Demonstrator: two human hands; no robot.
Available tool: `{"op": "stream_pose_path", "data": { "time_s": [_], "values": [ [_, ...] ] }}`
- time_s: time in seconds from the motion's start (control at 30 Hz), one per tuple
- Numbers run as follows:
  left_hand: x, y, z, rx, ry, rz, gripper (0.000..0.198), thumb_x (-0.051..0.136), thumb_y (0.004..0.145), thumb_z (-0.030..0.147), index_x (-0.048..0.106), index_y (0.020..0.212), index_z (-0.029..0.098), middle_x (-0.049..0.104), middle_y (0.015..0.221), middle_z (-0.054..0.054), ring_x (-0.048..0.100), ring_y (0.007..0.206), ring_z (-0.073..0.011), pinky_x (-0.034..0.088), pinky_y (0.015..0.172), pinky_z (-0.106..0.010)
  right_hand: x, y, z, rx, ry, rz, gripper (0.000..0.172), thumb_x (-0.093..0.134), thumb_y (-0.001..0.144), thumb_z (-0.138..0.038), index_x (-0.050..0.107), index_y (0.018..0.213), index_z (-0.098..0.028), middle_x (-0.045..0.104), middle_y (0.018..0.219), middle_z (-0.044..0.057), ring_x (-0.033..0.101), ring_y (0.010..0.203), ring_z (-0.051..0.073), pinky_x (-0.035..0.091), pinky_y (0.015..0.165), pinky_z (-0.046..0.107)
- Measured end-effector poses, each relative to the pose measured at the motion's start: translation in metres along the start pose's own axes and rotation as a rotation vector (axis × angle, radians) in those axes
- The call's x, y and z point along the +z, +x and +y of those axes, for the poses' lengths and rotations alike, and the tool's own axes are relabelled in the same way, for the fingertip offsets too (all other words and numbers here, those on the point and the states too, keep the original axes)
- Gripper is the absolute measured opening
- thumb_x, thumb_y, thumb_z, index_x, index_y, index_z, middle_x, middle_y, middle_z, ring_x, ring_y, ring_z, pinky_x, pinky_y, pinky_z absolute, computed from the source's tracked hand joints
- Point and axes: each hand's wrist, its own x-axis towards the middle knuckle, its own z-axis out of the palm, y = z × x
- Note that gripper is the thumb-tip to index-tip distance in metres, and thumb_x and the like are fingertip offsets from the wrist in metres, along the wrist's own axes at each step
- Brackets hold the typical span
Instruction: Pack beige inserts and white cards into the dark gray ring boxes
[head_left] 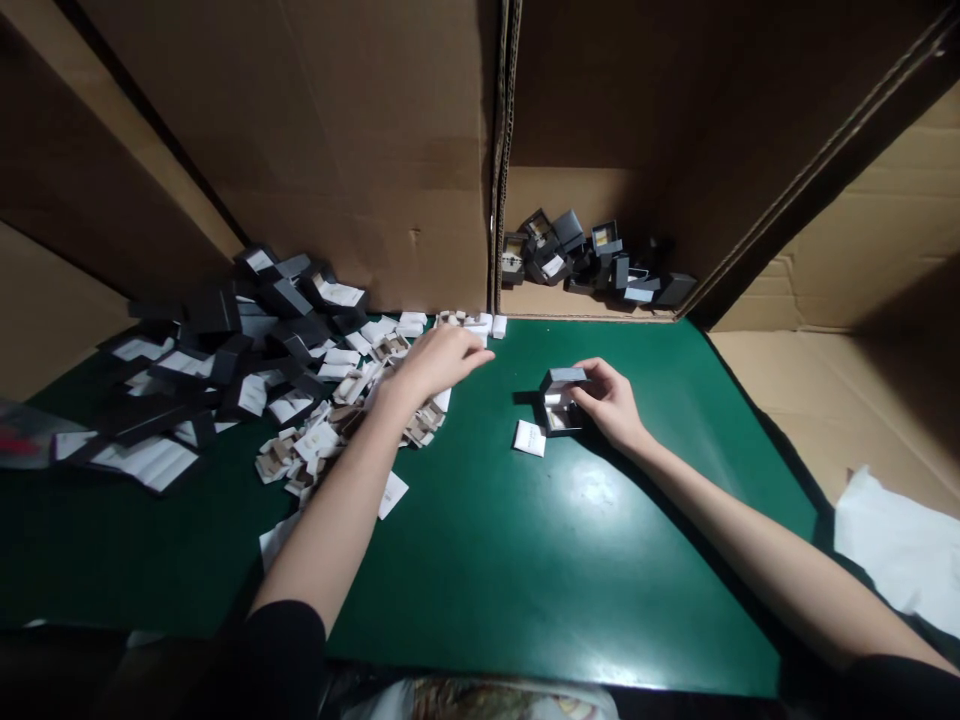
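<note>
In the head view, the right hand point(609, 400) pinches a small dark box point(559, 402), with the thumb at the front and the other fingers behind. The box is on the green worktop point(465, 560), in front of the person, with its lid up and its pale inside showing. The grip likely keeps the box from sliding or tipping, and the open side lets the person see in. A white packet point(529, 438) lies flat just beside the box, on its left, perhaps so it is easy to reach. The left hand point(442, 360) is over the far part of a pile of white bits point(319, 440). Its thumb sticks out to the side, but the other fingers are mostly hidden, so I cannot tell if they pinch anything. More dark boxes point(214, 310) lie in a heap to the left, maybe to keep the two kinds apart. Other boxes point(568, 230) sit in a carton point(592, 190) at the back, whose walls may stop them spreading.
</note>
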Motion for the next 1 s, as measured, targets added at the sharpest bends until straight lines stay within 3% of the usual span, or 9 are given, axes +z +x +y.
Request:
{"op": "stream_pose_path", "data": {
  "time_s": [0.1, 0.2, 0.37, 0.53, 0.7, 0.87, 1.0],
  "values": [
    [-0.019, -0.007, -0.012, -0.148, 0.097, -0.078, 0.03, 0.057, 0.08, 0.034, 0.062, 0.054, 0.019, 0.057, 0.052, -0.002, 0.048, 0.047, -0.0141, 0.038, 0.056, -0.028, 0.0, -0.001, -0.001, -0.009, -0.02, -0.019, 0.017, 0.062, 0.071, -0.024, 0.056, 0.087, -0.02, 0.061, 0.081, 0.001, 0.055, 0.064, 0.013, 0.047, 0.06, 0.027],
    [-0.028, -0.013, -0.02, -0.283, 0.104, -0.209, 0.005, 0.068, 0.067, 0.026, 0.069, 0.067, 0.021, 0.067, 0.069, -0.002, 0.056, 0.056, -0.0154, 0.039, 0.055, -0.025, 0.0, -0.001, -0.001, -0.015, -0.031, -0.021, 0.017, 0.061, 0.071, -0.023, 0.056, 0.087, -0.02, 0.062, 0.082, 0.001, 0.055, 0.065, 0.013, 0.046, 0.06, 0.027],
    [-0.025, -0.015, -0.021, -0.421, 0.126, -0.318, 0.038, 0.066, 0.055, 0.009, 0.073, 0.089, 0.024, 0.07, 0.098, -0.006, 0.064, 0.071, -0.0186, 0.044, 0.058, -0.022, -0.001, -0.001, 0.001, -0.013, -0.024, -0.035, 0.017, 0.061, 0.071, -0.023, 0.056, 0.088, -0.02, 0.061, 0.083, 0.001, 0.056, 0.066, 0.014, 0.047, 0.063, 0.028],
    [-0.024, -0.014, -0.016, -0.395, 0.152, -0.374, 0.052, 0.061, 0.052, 0.003, 0.073, 0.097, 0.025, 0.069, 0.104, -0.008, 0.063, 0.074, -0.0187, 0.044, 0.054, -0.02, -0.001, -0.001, 0.001, -0.014, -0.02, -0.046, 0.018, 0.061, 0.071, -0.023, 0.056, 0.088, -0.02, 0.062, 0.084, 0.001, 0.057, 0.067, 0.014, 0.047, 0.063, 0.028],
    [-0.026, -0.015, -0.012, -0.394, 0.226, -0.349, 0.04, 0.059, 0.053, 0.002, 0.075, 0.081, 0.026, 0.067, 0.096, -0.006, 0.061, 0.067, -0.0174, 0.043, 0.054, -0.022, -0.001, -0.001, 0.001, -0.018, -0.036, -0.042, 0.018, 0.061, 0.071, -0.024, 0.056, 0.088, -0.02, 0.061, 0.082, 0.001, 0.055, 0.065, 0.014, 0.046, 0.06, 0.027],
    [-0.027, -0.014, -0.022, -0.328, 0.146, -0.33, 0.024, 0.064, 0.059, 0.011, 0.073, 0.077, 0.024, 0.065, 0.096, -0.005, 0.061, 0.079, -0.0202, 0.046, 0.065, -0.025, -0.002, -0.001, 0.001, -0.017, -0.027, -0.047, 0.017, 0.061, 0.072, -0.021, 0.056, 0.088, -0.02, 0.061, 0.083, 0.001, 0.056, 0.066, 0.014, 0.046, 0.061, 0.028],
    [-0.03, -0.013, -0.022, -0.17, 0.051, -0.224, 0.019, 0.065, 0.069, 0.022, 0.073, 0.087, 0.025, 0.06, 0.102, -0.007, 0.055, 0.101, -0.0247, 0.045, 0.085, -0.033, -0.001, -0.002, 0.001, -0.01, -0.023, -0.053, 0.017, 0.061, 0.072, -0.021, 0.056, 0.089, -0.02, 0.061, 0.084, 0.001, 0.056, 0.067, 0.014, 0.046, 0.063, 0.028]
  ]
}}
